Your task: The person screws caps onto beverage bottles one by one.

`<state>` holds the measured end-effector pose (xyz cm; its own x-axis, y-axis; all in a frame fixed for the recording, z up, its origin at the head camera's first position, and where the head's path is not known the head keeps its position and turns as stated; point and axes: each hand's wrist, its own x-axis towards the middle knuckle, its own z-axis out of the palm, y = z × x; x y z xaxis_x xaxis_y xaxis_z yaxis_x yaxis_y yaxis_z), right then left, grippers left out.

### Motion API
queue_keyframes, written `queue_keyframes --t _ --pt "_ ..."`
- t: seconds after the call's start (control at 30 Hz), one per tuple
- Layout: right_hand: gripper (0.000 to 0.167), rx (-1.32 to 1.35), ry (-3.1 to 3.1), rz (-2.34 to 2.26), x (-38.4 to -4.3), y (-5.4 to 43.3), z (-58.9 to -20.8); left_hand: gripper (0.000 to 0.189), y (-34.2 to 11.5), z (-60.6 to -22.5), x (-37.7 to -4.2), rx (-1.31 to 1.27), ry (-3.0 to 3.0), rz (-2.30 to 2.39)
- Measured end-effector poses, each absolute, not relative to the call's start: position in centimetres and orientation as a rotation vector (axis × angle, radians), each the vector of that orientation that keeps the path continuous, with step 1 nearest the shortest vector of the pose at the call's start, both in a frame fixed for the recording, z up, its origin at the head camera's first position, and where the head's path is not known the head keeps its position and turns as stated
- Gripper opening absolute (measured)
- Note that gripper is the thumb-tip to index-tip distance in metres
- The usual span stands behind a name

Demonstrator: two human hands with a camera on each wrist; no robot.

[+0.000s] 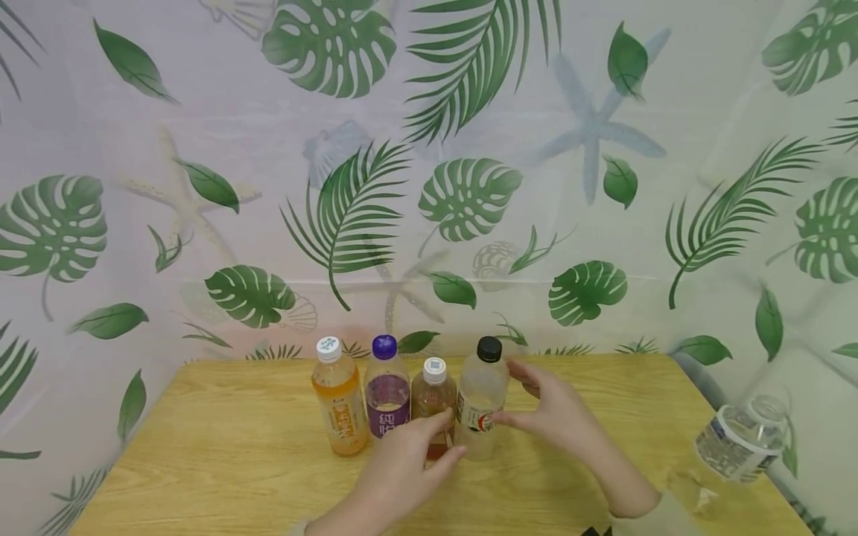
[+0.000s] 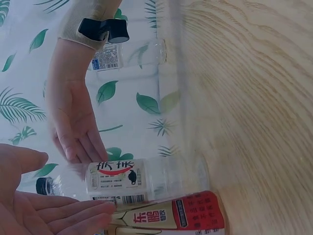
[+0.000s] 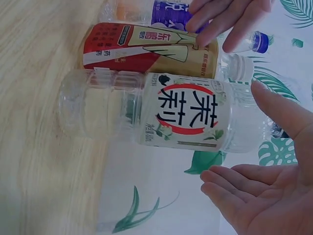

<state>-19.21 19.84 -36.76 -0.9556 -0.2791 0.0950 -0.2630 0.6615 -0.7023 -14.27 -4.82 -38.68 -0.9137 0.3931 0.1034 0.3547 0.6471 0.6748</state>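
A clear bottle with a black cap (image 1: 484, 387) stands upright on the wooden table, its white label facing me in the right wrist view. My right hand (image 1: 559, 409) is at its right side, thumb and fingers spread around it with a gap showing in the right wrist view. Just left of it is a shorter bottle with a white cap (image 1: 432, 394) and a red and gold label (image 3: 151, 49). My left hand (image 1: 409, 461) is in front of that shorter bottle, its fingers extended and partly hiding it. Neither hand grips anything.
Farther left stand a purple-capped bottle (image 1: 387, 383) and an orange drink bottle (image 1: 340, 402) in the same row. A clear plastic container (image 1: 740, 439) is at the table's right edge. Behind the wooden table (image 1: 221, 432) hangs a leaf-patterned cloth (image 1: 375, 223).
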Motion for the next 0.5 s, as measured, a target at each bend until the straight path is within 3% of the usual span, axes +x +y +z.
queue_keyframes --t 0.5 --pt "0.087 -0.470 2.945 -1.065 -18.2 22.1 -34.5 0.055 -9.0 -37.5 -13.2 0.615 2.878 1.032"
